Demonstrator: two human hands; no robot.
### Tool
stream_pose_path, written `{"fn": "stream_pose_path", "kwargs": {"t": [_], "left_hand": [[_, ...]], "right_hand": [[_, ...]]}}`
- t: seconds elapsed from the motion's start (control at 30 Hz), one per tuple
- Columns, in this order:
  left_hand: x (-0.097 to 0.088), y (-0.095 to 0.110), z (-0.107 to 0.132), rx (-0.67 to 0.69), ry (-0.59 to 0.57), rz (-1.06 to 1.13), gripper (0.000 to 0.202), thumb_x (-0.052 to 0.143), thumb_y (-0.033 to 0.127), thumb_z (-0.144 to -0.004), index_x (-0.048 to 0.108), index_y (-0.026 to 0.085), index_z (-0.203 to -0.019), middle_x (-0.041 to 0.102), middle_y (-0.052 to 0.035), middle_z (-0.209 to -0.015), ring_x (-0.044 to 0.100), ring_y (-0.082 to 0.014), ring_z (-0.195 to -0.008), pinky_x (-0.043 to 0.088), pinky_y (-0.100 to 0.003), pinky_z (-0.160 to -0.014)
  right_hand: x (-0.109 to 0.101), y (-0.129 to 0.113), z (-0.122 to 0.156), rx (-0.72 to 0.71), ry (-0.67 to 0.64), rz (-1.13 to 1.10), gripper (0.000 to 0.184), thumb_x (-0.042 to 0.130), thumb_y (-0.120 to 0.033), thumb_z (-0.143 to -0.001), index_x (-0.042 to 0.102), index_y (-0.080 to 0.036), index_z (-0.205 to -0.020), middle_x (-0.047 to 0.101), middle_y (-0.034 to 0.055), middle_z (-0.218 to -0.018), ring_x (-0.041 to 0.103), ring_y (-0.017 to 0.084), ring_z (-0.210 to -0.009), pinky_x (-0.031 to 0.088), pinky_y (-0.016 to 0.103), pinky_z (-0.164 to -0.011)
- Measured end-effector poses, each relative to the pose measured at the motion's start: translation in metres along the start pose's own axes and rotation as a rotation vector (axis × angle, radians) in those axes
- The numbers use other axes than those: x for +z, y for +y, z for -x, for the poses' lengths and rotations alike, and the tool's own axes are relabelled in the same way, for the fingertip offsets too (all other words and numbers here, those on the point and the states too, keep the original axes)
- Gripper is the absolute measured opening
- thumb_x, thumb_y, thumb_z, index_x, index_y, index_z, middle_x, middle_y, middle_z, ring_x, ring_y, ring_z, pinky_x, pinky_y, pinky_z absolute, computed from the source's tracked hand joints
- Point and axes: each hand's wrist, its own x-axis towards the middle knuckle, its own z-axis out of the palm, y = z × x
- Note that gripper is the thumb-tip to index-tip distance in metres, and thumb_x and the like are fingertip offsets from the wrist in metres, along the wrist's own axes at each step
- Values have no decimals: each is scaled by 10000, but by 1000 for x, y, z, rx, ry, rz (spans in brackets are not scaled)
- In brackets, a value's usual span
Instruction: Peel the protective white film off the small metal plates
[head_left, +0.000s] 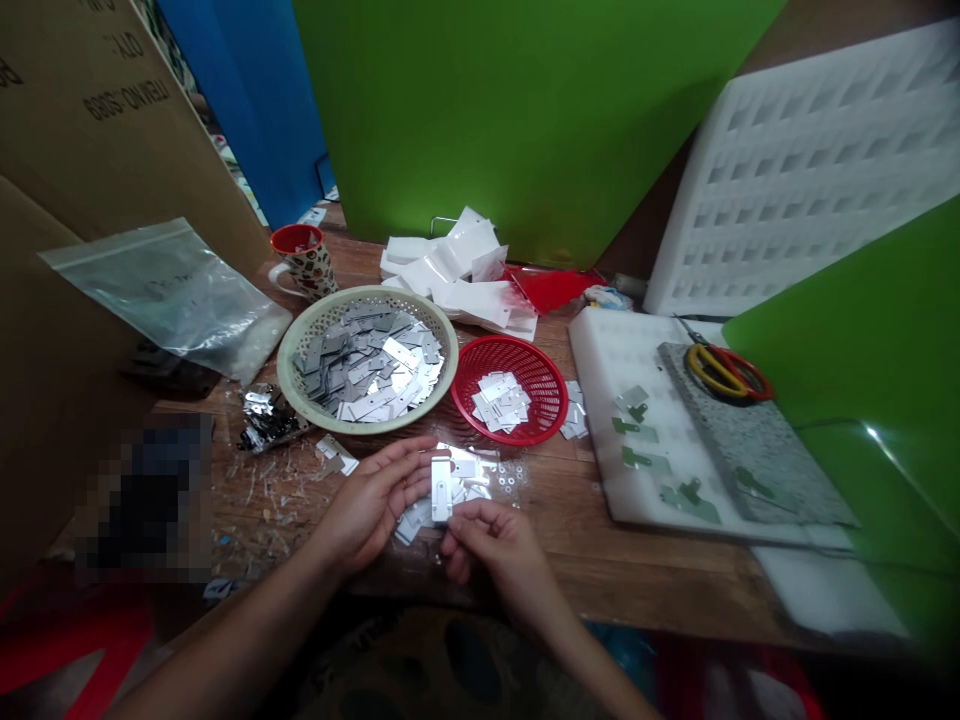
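A small, silvery, flat metal plate [441, 490] with a few holes stands nearly upright between my hands. My right hand [487, 545] pinches its lower right corner between thumb and fingers. My left hand [371, 505] is open, palm turned inward, its fingers stretched out loosely at the plate's left edge; whether they touch it I cannot tell. Beneath and behind lies a pile of similar metal plates [411, 524] on the wooden table. Several small washers [511, 473] are scattered to the right of that pile.
Beyond my hands, a cream basket [301, 405] and a red basket [551, 385] hold metal plates. A mug [311, 272], a plastic bag [180, 290] and black clips [270, 418] are at left. At right, scissors [724, 372] rest on a stone slab [780, 470] over white foam [600, 400].
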Motion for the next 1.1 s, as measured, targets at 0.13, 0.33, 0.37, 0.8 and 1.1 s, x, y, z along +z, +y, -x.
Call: {"fn": "stream_pose_path", "kwargs": {"t": [0.13, 0.33, 0.37, 0.8, 1.1], "left_hand": [[-5, -1, -2, 21, 16, -7, 216, 602, 170, -847, 662, 122, -1048, 712, -124, -1052, 657, -192, -1014, 503, -299, -934], [-19, -5, 6, 96, 29, -217, 304, 611, 307, -847, 612, 144, -1104, 691, -130, -1138, 640, -218, -1075, 475, -338, -970], [-27, -4, 9, 136, 39, -334, 326, 605, 337, -845, 607, 149, -1112, 693, -126, -1129, 648, -220, -1055, 488, -342, -950], [-183, 77, 65, 310, 1032, -1507, 682, 549, 540, -748, 515, 63, -1234, 534, -266, -1185, 461, -466, -1153, 379, -587, -922], [-167, 90, 97, 338, 1040, -856, 948, 698, 479, -649, 299, 139, -1438, 565, -172, -1220, 560, -352, -1096, 482, -415, -864]], "right_hand": [[-1, -1, -1, -18, 18, -24, 369, 785, -441, -655, 645, -119, -767, 678, 24, -586, 568, 92, -409, 438, 187, -408], [-4, -4, -2, 6, 67, 82, 437, 773, -526, -618, 632, -128, -728, 646, 11, -551, 532, 85, -384, 406, 186, -395], [-4, -4, -2, 14, 91, 124, 454, 772, -549, -602, 627, -132, -708, 627, -1, -527, 508, 78, -366, 381, 180, -379], [6, -23, 17, -71, 160, 499, 430, 706, -617, -651, 659, -190, -655, 554, -8, -500, 460, 110, -407, 349, 215, -389], [22, -15, 20, -230, -46, 630, 343, 657, -540, -756, 699, -202, -717, 651, 48, -664, 582, 182, -620, 475, 264, -568]]}}
